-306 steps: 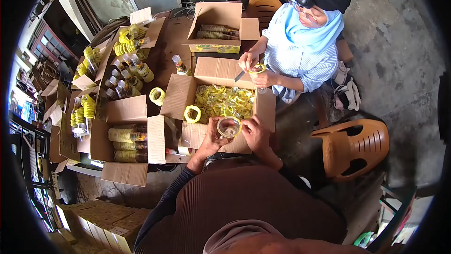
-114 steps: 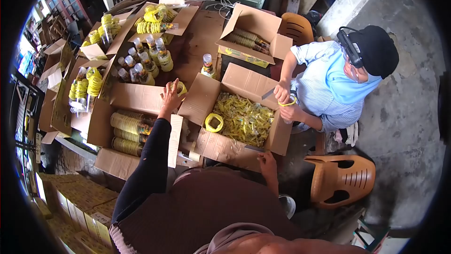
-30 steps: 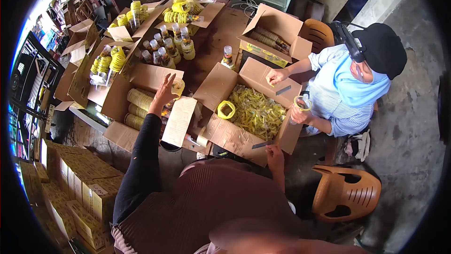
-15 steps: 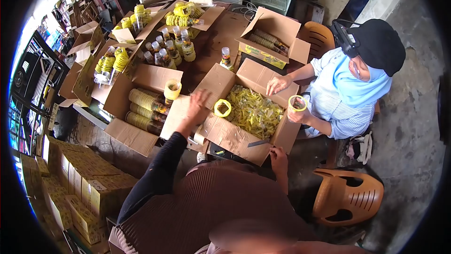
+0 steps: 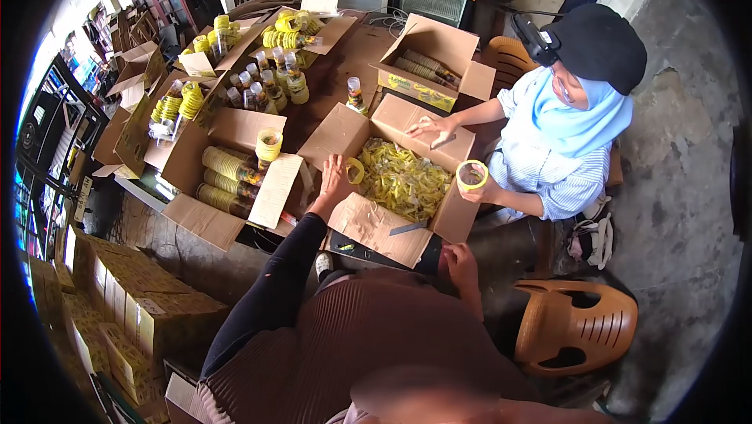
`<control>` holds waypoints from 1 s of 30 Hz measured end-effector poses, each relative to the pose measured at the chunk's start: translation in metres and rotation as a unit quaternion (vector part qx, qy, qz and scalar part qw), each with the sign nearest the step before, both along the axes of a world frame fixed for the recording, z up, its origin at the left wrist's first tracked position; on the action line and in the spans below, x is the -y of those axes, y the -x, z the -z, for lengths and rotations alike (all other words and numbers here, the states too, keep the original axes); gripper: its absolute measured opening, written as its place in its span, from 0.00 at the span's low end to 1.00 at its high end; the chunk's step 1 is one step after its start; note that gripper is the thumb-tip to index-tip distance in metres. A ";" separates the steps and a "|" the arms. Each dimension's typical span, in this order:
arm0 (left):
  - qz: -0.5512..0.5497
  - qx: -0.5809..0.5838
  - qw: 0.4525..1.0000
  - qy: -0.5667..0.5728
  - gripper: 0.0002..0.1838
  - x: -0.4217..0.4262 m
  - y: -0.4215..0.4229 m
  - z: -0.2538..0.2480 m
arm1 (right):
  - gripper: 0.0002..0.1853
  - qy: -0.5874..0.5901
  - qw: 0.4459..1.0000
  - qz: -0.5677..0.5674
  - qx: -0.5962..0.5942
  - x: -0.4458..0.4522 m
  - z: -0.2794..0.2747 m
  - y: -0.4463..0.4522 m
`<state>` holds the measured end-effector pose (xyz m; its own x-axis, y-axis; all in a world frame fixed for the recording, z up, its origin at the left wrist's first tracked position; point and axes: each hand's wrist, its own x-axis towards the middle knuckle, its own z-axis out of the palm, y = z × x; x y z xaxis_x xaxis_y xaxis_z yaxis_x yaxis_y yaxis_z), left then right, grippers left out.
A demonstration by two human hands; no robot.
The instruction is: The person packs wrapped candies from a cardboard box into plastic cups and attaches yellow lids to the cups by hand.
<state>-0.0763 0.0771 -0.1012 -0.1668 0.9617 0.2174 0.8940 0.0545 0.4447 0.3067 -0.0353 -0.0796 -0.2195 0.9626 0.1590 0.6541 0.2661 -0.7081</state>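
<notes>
My left hand (image 5: 334, 183) is at the left side of an open cardboard box (image 5: 333, 142), fingers stretched out beside a yellow-rimmed clear cup (image 5: 355, 172). The hand partly covers this cup, and whether it touches it is unclear. Small yellow packets (image 5: 403, 181) fill the box. My right hand (image 5: 462, 267) is closed, with curled fingers at the lower corner of the box's right flap (image 5: 454, 211). Across the box, a co-worker holds another yellow-rimmed cup (image 5: 471, 176) in one hand; the co-worker's other hand (image 5: 429, 128) reaches over the far flap.
At left, a carton (image 5: 205, 224) holds stacked yellow-rimmed cups (image 5: 227, 165), with more cups (image 5: 269, 144) standing by its flap. Several filled cups (image 5: 270, 83) stand on the table (image 5: 325, 83). Another carton (image 5: 425, 95) lies behind. An orange chair (image 5: 576, 326) stands at right; sealed cartons (image 5: 141, 298) are piled lower left.
My left hand has moved right, closer to the cup in the box, and now overlaps it. The co-worker's free hand has moved left over the far flap. The whole view has shifted slightly.
</notes>
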 end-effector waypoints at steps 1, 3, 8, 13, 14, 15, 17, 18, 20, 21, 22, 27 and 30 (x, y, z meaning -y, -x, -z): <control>-0.011 -0.003 1.000 -0.018 0.47 0.000 -0.002 -0.004 | 0.07 -0.018 1.000 -0.016 -0.004 -0.004 0.002 -0.003; -0.024 0.006 0.999 -0.022 0.46 0.008 -0.011 -0.009 | 0.07 -0.020 0.999 -0.032 0.001 -0.006 0.005 -0.010; -0.045 0.007 0.998 -0.031 0.44 0.026 -0.023 -0.004 | 0.07 -0.011 0.998 -0.062 -0.002 -0.016 0.005 -0.014; -0.018 0.031 0.999 -0.026 0.43 0.042 -0.022 -0.006 | 0.07 0.007 0.995 -0.095 0.009 -0.022 0.006 -0.004; -0.021 0.054 0.998 -0.035 0.42 0.045 -0.022 -0.007 | 0.07 0.011 0.995 -0.095 0.009 -0.021 0.008 -0.002; -0.021 0.054 0.998 -0.031 0.42 0.048 -0.022 -0.006 | 0.07 0.024 0.994 -0.106 0.006 -0.022 0.009 0.001; -0.020 0.070 0.995 -0.073 0.42 0.052 -0.017 -0.005 | 0.07 0.036 0.993 -0.116 0.003 -0.027 0.009 0.009; -0.017 0.071 0.993 -0.097 0.42 0.055 -0.016 -0.007 | 0.07 0.017 0.992 -0.126 0.013 -0.028 0.005 0.013; -0.041 0.087 0.992 -0.083 0.43 0.059 -0.016 -0.009 | 0.08 0.002 0.991 -0.136 0.021 -0.026 0.006 0.019; -0.063 0.102 0.990 -0.075 0.44 0.060 -0.016 -0.017 | 0.08 0.009 0.990 -0.137 0.037 -0.027 0.008 0.023; -0.045 0.120 0.984 -0.122 0.44 0.065 -0.018 -0.032 | 0.08 0.015 0.989 -0.135 0.053 -0.028 0.008 0.027; -0.022 0.058 0.988 -0.143 0.42 0.075 -0.037 -0.081 | 0.07 0.003 0.990 -0.140 -0.027 -0.029 -0.017 0.056; 0.009 0.052 0.988 -0.145 0.42 0.063 -0.031 -0.070 | 0.08 -0.036 0.990 -0.128 -0.038 -0.040 -0.006 0.068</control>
<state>-0.0454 0.0144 -0.0308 -0.1854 0.8647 0.4669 0.8422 -0.1050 0.5288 0.2383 0.0048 -0.0732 -0.4398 0.8626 0.2501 0.5036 0.4675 -0.7265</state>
